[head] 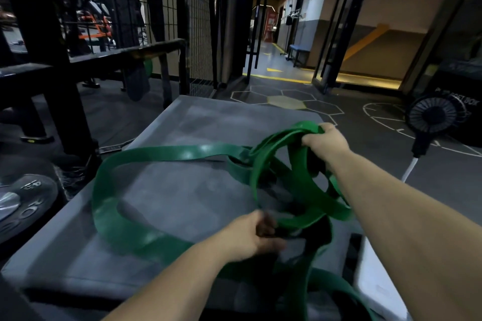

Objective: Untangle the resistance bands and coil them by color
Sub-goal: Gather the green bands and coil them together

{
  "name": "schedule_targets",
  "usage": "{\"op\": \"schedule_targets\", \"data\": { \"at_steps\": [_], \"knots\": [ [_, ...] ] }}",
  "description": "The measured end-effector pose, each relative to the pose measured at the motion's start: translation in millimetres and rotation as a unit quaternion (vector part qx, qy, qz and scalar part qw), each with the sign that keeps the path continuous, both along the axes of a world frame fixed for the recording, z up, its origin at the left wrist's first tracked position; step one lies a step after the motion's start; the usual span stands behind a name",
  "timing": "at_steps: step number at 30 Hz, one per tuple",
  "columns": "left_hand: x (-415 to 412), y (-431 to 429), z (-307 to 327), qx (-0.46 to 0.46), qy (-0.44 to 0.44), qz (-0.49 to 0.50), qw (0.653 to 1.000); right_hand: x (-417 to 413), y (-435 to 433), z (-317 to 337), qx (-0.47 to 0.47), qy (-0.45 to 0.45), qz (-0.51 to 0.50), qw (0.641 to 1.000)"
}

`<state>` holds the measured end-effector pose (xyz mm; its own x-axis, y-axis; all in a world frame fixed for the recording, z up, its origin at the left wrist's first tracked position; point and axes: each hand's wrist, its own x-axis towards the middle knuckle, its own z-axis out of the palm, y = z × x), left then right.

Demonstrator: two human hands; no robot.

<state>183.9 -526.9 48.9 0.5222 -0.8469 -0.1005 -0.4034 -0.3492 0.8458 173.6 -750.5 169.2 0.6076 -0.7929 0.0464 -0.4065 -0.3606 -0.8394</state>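
Wide green resistance bands (167, 150) lie tangled over a grey padded box (182, 190). One long loop spreads to the left across the top. My right hand (324, 142) is closed on a bunch of green loops lifted above the box's far right side. My left hand (254, 238) is closed near the tangle's lower part, gripping a dark band (323, 229) among the green; motion blur hides the exact strand. More green band hangs off the near right edge (326, 286).
A black rack and wire mesh partition (167, 21) stand at left, with weight plates (23, 206) on the floor. A small black fan (433, 114) stands on the floor at right. A white box (378, 286) sits by the near right corner.
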Motion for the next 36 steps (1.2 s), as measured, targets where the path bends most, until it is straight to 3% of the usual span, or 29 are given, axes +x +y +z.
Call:
{"op": "schedule_targets", "data": {
  "at_steps": [3, 7, 10, 13, 17, 23, 33, 36],
  "knots": [
    [-5, -3, -1, 0.048, -0.022, -0.023, 0.998, 0, -6, 10, 0.005, 0.008, -0.025, 1.0],
    [-3, -11, -6, 0.001, -0.064, 0.091, 0.994, -12, 11, -7, -0.171, 0.213, 0.049, 0.961],
    [5, -18, -16, -0.063, 0.029, 0.159, 0.985, -16, 27, -32, -0.237, 0.246, 0.076, 0.937],
    [10, -22, -14, -0.155, 0.142, 0.215, 0.954, -15, 41, -47, -0.274, 0.234, 0.11, 0.926],
    [11, -24, -1, -0.217, 0.238, 0.246, 0.914, -14, 54, -64, -0.289, 0.274, 0.195, 0.897],
    [15, -23, 18, -0.291, 0.333, 0.266, 0.857, -24, 49, -54, -0.151, 0.225, 0.26, 0.927],
    [17, -23, 18, -0.259, 0.31, 0.246, 0.881, -17, 68, -66, -0.215, 0.206, 0.157, 0.942],
    [19, -22, 13, -0.189, 0.259, 0.236, 0.917, -16, 67, -66, -0.226, 0.203, 0.135, 0.943]
  ]
}}
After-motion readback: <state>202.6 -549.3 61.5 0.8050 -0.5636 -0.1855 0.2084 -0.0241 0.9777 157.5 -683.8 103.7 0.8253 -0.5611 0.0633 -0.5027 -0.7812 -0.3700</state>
